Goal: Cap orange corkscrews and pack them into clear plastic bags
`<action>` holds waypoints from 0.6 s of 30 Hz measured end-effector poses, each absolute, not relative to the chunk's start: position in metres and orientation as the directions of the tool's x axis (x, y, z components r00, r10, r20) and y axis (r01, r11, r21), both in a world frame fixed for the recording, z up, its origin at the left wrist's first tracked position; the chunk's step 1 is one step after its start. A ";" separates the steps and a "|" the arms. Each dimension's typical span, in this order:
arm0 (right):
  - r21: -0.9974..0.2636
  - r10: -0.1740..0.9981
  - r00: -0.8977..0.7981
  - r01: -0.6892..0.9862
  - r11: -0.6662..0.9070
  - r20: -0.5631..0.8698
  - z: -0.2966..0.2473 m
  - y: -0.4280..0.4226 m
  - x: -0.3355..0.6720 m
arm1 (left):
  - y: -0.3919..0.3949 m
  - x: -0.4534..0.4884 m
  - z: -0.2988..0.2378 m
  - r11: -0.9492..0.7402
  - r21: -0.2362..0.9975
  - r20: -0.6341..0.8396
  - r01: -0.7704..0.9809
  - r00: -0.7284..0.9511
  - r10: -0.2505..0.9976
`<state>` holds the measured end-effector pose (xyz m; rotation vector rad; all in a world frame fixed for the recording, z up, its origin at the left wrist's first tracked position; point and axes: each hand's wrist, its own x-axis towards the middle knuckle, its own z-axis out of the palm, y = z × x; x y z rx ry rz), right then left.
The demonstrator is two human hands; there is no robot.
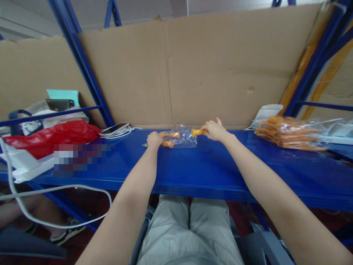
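Observation:
A small clear plastic bag [184, 138] lies on the blue shelf [209, 165] near the cardboard back wall, with orange handle-like pieces [170, 135] inside it. My left hand [154, 140] is closed on the bag's left end, over those orange pieces. My right hand [215, 130] pinches another orange piece [198, 131] at the bag's right opening; whether that piece is partly in the bag I cannot tell.
A stack of bagged orange pieces [289, 133] lies at the right. A phone [114, 128] with a coiled white cable, a red plastic bag [52, 138] and a white charger [19, 160] sit at the left. Cardboard [206, 70] backs the shelf. Another person's legs show lower left.

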<state>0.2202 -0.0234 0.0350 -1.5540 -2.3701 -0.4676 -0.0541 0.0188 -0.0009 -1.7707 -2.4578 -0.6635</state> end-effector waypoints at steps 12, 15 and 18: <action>0.197 0.899 -0.387 0.916 0.350 0.205 0.041 -0.051 0.182 | 0.017 -0.048 0.002 0.262 0.282 0.266 0.923 -0.337 0.903; 0.217 0.892 -0.386 0.915 0.339 0.234 0.035 -0.049 0.178 | 0.018 -0.047 0.003 0.226 0.263 0.244 0.938 -0.292 0.925; 0.207 0.879 -0.406 0.909 0.361 0.250 0.030 -0.046 0.178 | 0.018 -0.043 0.004 0.184 0.257 0.228 0.949 -0.245 0.942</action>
